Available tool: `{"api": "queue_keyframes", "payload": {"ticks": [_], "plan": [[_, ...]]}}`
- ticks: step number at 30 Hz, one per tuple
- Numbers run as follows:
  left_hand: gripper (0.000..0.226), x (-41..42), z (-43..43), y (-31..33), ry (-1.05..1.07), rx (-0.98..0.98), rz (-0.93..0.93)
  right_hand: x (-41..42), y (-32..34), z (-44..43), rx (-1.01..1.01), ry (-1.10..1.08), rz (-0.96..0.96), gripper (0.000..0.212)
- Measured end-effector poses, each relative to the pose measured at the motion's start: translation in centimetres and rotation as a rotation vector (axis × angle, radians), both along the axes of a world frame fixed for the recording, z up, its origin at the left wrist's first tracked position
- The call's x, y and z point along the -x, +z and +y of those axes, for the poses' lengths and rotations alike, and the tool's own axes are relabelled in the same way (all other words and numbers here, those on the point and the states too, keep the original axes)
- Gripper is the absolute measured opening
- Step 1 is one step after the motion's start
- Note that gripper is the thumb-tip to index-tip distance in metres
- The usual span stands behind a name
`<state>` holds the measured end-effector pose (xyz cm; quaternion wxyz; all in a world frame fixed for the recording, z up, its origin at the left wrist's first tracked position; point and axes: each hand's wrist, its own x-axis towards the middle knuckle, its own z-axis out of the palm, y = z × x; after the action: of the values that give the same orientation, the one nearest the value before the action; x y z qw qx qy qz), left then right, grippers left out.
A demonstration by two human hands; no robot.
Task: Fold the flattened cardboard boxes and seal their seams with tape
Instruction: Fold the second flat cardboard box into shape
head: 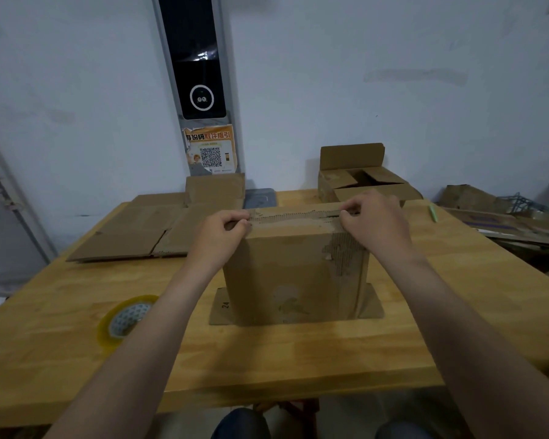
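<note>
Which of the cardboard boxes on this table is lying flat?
The flattened cardboard at the table's far left. The middle box stands upright in the left hand and right hand; the back-right box is assembled, flaps open.

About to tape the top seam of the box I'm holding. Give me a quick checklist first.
1. Box top closed: ok, its flaps meet along the top.
2. Top held shut: ok, left hand and right hand pinch its two ends.
3. Tape roll nearby: ok, it lies on the table, left of the box.
4. Hand free for tape: not ok, both are on the box.
5. Bottom sealed: cannot tell; bottom flaps lie splayed on the table.
6. Tape's loose end found: cannot tell.
</note>
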<state>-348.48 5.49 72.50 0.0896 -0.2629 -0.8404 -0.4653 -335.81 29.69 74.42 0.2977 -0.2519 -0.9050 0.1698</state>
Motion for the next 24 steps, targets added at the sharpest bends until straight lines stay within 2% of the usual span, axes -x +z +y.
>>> {"api": "queue_keyframes", "payload": {"ticks": [2, 4, 8, 13, 16, 17, 19, 21, 22, 24], "plan": [[0.026, 0.2, 0.0, 0.0, -0.003, -0.033, -0.023, 0.5, 0.8, -1.0, -0.158, 0.012, -0.04, 0.017], [0.026, 0.1, 0.0, 0.1, 0.006, -0.048, -0.038, 1.0, 1.3, -2.8, -0.229, 0.138, -0.017, 0.021], [0.027, 0.1, -0.2, 0.2, -0.006, -0.056, -0.04, 2.0, 0.7, -7.3, -0.201, 0.373, -0.098, 0.028], [0.042, -0.7, -2.3, -0.5, -0.104, 0.083, 0.068, 2.7, 0.1, -8.4, -0.133, 0.366, -0.127, 0.029], [0.045, -0.3, -5.5, -2.5, 0.013, 0.077, 0.067, 2.7, 0.1, -8.3, -0.116, 0.363, -0.142, 0.028], [0.044, 0.4, -6.7, -3.6, 0.071, 0.121, 0.038, 2.7, 0.1, -8.4, -0.116, 0.362, -0.143, 0.028], [0.038, 2.2, -9.1, -6.0, 0.208, 0.392, -0.077, 2.9, 0.0, -8.6, -0.12, 0.354, -0.149, 0.028], [0.049, 3.2, -11.1, -8.3, 0.311, 0.725, -0.255, 3.0, -0.2, -8.8, -0.132, 0.339, -0.149, 0.03], [0.057, 3.5, -11.8, -9.2, 0.339, 0.831, -0.32, 3.1, -0.3, -8.8, -0.137, 0.332, -0.152, 0.03], [0.066, 3.4, -12.9, -10.4, 0.389, 0.905, -0.373, 3.1, -0.4, -8.9, -0.139, 0.322, -0.153, 0.03]]}}
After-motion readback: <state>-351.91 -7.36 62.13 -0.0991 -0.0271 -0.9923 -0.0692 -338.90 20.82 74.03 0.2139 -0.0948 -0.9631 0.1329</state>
